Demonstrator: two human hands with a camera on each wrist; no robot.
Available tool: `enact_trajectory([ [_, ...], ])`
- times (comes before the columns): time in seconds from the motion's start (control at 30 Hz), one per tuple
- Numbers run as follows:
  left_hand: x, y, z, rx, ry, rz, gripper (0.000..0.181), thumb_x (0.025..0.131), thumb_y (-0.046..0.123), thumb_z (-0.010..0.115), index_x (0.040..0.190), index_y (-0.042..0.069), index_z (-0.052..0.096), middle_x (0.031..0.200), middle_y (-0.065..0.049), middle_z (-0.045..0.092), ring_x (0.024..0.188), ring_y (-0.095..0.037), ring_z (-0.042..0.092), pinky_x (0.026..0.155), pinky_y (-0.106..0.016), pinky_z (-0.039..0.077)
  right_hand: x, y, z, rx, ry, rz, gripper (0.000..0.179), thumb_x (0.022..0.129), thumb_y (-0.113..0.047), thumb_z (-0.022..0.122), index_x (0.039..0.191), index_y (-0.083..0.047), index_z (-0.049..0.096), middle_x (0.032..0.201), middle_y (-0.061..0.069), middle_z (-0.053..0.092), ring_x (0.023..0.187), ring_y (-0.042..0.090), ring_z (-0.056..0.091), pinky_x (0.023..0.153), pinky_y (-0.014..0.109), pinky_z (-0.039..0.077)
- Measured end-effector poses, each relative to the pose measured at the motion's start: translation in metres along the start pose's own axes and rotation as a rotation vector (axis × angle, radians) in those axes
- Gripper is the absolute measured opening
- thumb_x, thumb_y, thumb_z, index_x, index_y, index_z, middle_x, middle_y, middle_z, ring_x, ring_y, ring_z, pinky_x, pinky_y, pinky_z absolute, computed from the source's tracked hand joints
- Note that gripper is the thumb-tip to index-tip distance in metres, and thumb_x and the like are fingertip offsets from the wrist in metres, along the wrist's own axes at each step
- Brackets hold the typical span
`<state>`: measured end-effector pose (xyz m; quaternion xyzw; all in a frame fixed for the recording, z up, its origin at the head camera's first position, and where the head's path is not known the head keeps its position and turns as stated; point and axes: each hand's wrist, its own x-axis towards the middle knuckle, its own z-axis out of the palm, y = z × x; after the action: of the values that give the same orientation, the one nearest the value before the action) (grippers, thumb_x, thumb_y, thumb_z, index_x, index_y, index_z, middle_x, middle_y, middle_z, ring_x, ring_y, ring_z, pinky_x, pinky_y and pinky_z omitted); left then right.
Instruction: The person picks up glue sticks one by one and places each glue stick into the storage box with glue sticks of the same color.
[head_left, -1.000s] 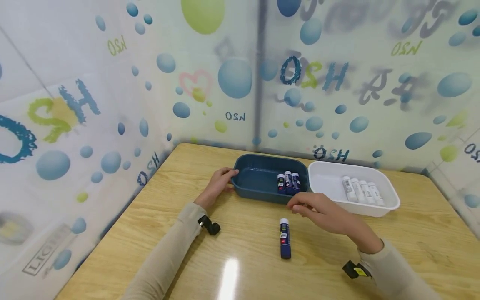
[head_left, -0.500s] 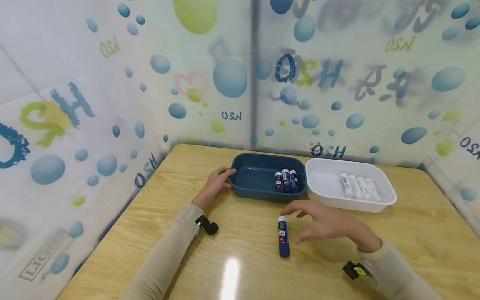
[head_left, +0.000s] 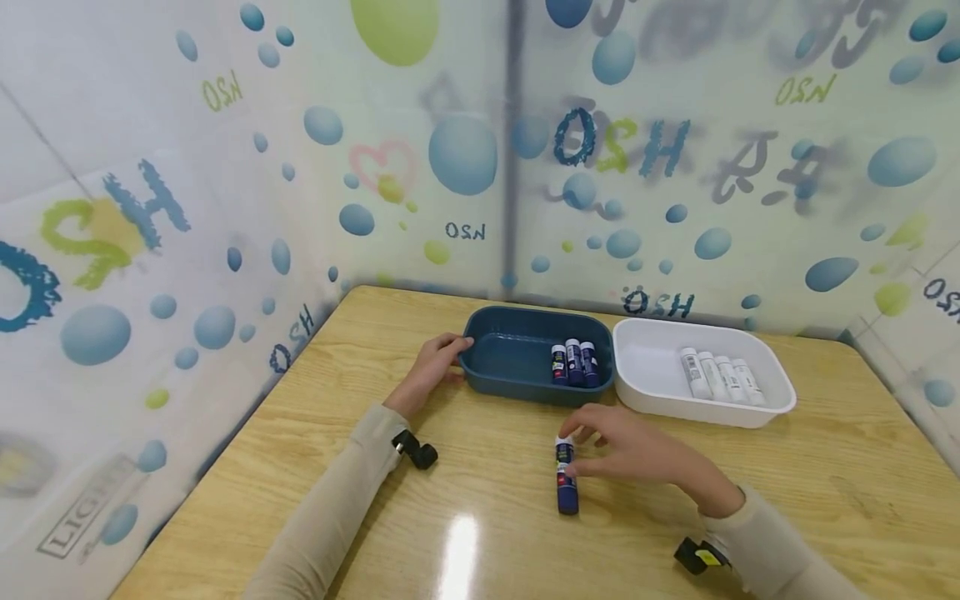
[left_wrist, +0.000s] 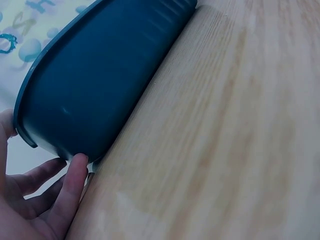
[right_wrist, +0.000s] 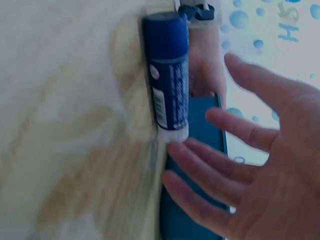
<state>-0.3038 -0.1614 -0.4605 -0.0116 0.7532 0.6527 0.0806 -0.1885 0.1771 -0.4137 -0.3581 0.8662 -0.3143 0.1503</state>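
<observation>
A dark blue glue stick with a white cap lies on the wooden table in front of the trays. Over it hovers my right hand, forefinger at the cap and thumb overlapping the barrel. Seen from the right wrist, the fingers of this hand are spread and loosely bent, and the glue stick is not gripped. My left hand holds the left end of a dark blue tray, thumb on the rim and fingers against the outer wall. Three blue glue sticks lie inside that tray.
Directly right of the blue tray stands a white tray with several white tubes in it. Behind both rises a patterned wall curtain. Another such curtain borders the table on the left.
My right hand has come down from the blue tray's front edge to the loose glue stick, spreading its fingers and then drawing them in around it. My left hand stays on the tray.
</observation>
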Motion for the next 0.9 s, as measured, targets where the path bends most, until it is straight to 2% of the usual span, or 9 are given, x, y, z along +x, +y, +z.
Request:
enact_trajectory([
  [0.1, 0.000, 0.001, 0.001, -0.007, 0.001, 0.004, 0.047, 0.102, 0.042, 0.062, 0.133, 0.007, 0.063, 0.126, -0.013, 0.062, 0.096, -0.018, 0.065, 0.068, -0.026, 0.062, 0.004, -0.004, 0.006, -0.002, 0.027, 0.061, 0.060, 0.092, -0.044, 0.078, 0.136, -0.007, 0.059, 0.125, 0.008, 0.069, 0.103, 0.021, 0.070, 0.085, 0.033, 0.061],
  [0.2, 0.000, 0.001, 0.001, -0.013, 0.006, 0.006, 0.046, 0.102, 0.041, 0.063, 0.133, 0.006, 0.063, 0.125, -0.013, 0.062, 0.094, -0.018, 0.064, 0.068, -0.027, 0.062, 0.008, -0.006, 0.012, 0.008, 0.044, 0.129, 0.072, 0.091, -0.042, 0.080, 0.144, -0.003, 0.051, 0.121, 0.009, 0.067, 0.093, 0.017, 0.065, 0.075, 0.026, 0.057],
  [0.33, 0.000, 0.001, 0.001, -0.014, 0.012, 0.004, 0.046, 0.103, 0.040, 0.062, 0.133, 0.005, 0.063, 0.124, -0.013, 0.062, 0.094, -0.018, 0.064, 0.068, -0.026, 0.062, 0.010, -0.008, 0.018, -0.031, 0.053, 0.189, 0.076, 0.087, -0.046, 0.082, 0.142, -0.003, 0.053, 0.111, 0.007, 0.065, 0.087, 0.016, 0.057, 0.069, 0.026, 0.050],
  [0.47, -0.001, 0.001, 0.001, -0.008, 0.011, 0.001, 0.047, 0.103, 0.041, 0.062, 0.133, 0.005, 0.063, 0.125, -0.014, 0.063, 0.095, -0.018, 0.064, 0.069, -0.026, 0.062, 0.010, -0.006, 0.020, -0.054, 0.030, 0.236, 0.074, 0.085, -0.047, 0.084, 0.137, -0.004, 0.056, 0.109, 0.006, 0.066, 0.089, 0.015, 0.057, 0.073, 0.029, 0.051],
  [0.7, -0.001, 0.000, 0.000, -0.003, 0.010, -0.001, 0.046, 0.102, 0.041, 0.062, 0.132, 0.006, 0.063, 0.125, -0.013, 0.062, 0.095, -0.019, 0.063, 0.068, -0.026, 0.062, 0.009, -0.002, 0.018, 0.083, -0.027, 0.257, 0.064, 0.086, -0.034, 0.085, 0.135, -0.004, 0.057, 0.110, 0.012, 0.065, 0.084, 0.019, 0.061, 0.065, 0.029, 0.055],
  [0.9, 0.000, 0.000, 0.000, -0.003, 0.004, 0.003, 0.046, 0.102, 0.042, 0.063, 0.132, 0.007, 0.063, 0.126, -0.013, 0.062, 0.096, -0.020, 0.063, 0.068, -0.027, 0.062, 0.009, -0.001, 0.017, 0.140, -0.051, 0.244, 0.063, 0.086, -0.028, 0.086, 0.136, -0.003, 0.056, 0.105, 0.009, 0.064, 0.081, 0.018, 0.060, 0.063, 0.028, 0.054],
])
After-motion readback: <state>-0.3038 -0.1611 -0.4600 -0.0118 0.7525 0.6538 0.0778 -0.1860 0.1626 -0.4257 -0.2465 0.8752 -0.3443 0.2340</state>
